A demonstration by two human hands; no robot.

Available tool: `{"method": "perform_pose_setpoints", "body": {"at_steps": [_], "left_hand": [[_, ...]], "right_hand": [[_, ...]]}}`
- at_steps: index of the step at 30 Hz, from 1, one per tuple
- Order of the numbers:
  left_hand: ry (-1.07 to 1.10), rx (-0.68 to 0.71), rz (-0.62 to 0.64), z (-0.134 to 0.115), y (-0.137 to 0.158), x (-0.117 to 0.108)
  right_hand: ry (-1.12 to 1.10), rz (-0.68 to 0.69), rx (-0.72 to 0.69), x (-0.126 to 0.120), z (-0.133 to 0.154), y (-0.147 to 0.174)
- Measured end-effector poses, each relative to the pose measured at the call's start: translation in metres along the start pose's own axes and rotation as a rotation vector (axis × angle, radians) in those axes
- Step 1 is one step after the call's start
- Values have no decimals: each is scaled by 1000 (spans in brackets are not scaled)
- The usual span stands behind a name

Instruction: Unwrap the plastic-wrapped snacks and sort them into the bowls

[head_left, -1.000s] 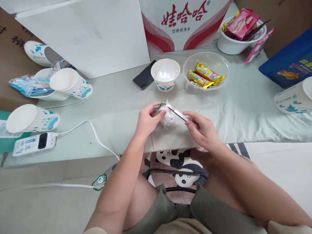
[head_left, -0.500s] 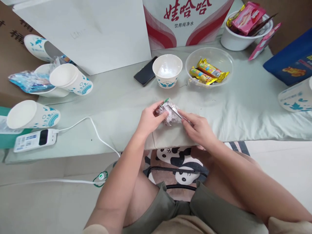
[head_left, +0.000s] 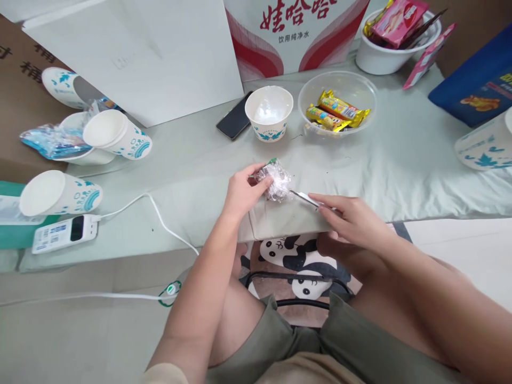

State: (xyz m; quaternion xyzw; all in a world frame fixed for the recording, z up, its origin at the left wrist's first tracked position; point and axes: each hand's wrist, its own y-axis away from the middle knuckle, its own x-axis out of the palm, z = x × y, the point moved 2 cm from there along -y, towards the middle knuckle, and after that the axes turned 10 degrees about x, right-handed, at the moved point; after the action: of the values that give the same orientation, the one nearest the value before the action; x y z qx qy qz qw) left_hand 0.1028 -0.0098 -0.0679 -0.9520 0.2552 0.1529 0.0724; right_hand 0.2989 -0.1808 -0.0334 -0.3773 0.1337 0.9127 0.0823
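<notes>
My left hand (head_left: 248,188) is closed on a crumpled bundle of clear plastic wrap (head_left: 279,182), thumb on top, with a bit of green showing at its far edge. What lies inside the wrap cannot be made out. In my right hand (head_left: 349,217) is a slim, knife-like tool (head_left: 308,199), pale along its length with a dark, thin tip. The tip points at the bundle's right side, just apart from it. Behind the bundle stands a paper bowl (head_left: 270,129) with clear plastic inside.
A black phone (head_left: 235,118) lies behind the bowl. Right of it, a clear bowl (head_left: 310,130) holds yellow snack packs (head_left: 340,109). At left are paper cups (head_left: 60,193) and a white power bank (head_left: 64,234), its cable crossing the front edge. Boxes (head_left: 136,53) line the back.
My right hand has drawn the tool back off the wrapped bundle, to the right and toward me. My left hand still holds the bundle in about the same place.
</notes>
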Motion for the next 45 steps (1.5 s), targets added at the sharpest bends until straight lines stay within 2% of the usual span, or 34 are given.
{"method": "perform_pose_setpoints", "body": {"at_steps": [2,4,6,9,11,13,17,19,21,24,28,33,36,39,42,43,45], "left_hand": [[-49,54,-60,-4,-1,-3],[-127,182,-83,-11,-1,-6],[-208,302,4,-19,1,-7],[-293,331,172,-24,5,-4],[-321,299,178,-26,8,-2],[-306,272,117,-26,9,0],[-174,151,-32,-26,8,3],[-2,53,-12,-25,9,6],[174,-38,70,-24,10,9],[235,-126,90,-23,11,8],[209,-212,-53,-21,9,-6],[129,-285,-141,-14,7,-26],[-38,-362,-129,-3,7,-34],[-232,-250,-191,5,4,-41],[-295,23,-352,1,2,-47],[-266,111,-341,-3,2,-47],[-193,248,-165,-10,3,-43]], "right_hand": [[32,-77,44,-9,-11,3],[96,-175,105,-17,-23,0],[200,-264,162,-23,-34,-6],[364,-352,189,-26,-43,-19],[422,-406,152,-24,-41,-26],[392,-407,51,-18,-31,-29],[187,-276,-211,4,-2,-27],[120,-238,-290,16,12,-27],[91,-207,-320,24,19,-29],[108,-170,-308,28,22,-36],[80,-198,-269,20,18,-40],[8,-352,-52,2,9,-32],[63,-358,65,-6,0,-29],[186,-359,146,-12,-10,-28],[273,-525,154,-17,-13,-26],[275,-565,101,-17,-12,-25],[255,-533,-98,-14,-5,-22]]}}
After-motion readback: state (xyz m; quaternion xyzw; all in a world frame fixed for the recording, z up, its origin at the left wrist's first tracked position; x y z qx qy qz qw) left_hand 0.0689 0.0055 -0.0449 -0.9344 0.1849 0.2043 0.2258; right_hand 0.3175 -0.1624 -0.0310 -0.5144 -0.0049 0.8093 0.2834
